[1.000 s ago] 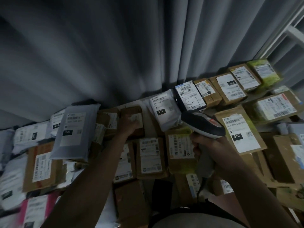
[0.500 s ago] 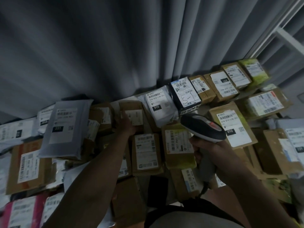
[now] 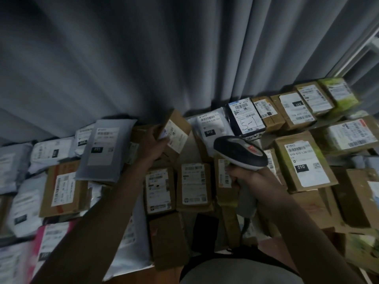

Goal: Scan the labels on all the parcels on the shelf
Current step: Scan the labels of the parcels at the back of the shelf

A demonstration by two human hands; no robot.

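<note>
- The left hand (image 3: 152, 140) grips a small brown cardboard box with a white label (image 3: 174, 133), lifted and tilted at the back of the pile, just left of the dark handheld barcode scanner (image 3: 240, 153).
- The right hand (image 3: 249, 178) is wrapped round the scanner's handle.
- Best to turn the label square to the scanner head and hold both steady.
- Left of the scanner, a grey plastic mailer bag (image 3: 104, 150) leans over other parcels, likely hiding labels.

Bare forearms (image 3: 98, 212); grey top (image 3: 235, 273) with dark hem.
</note>
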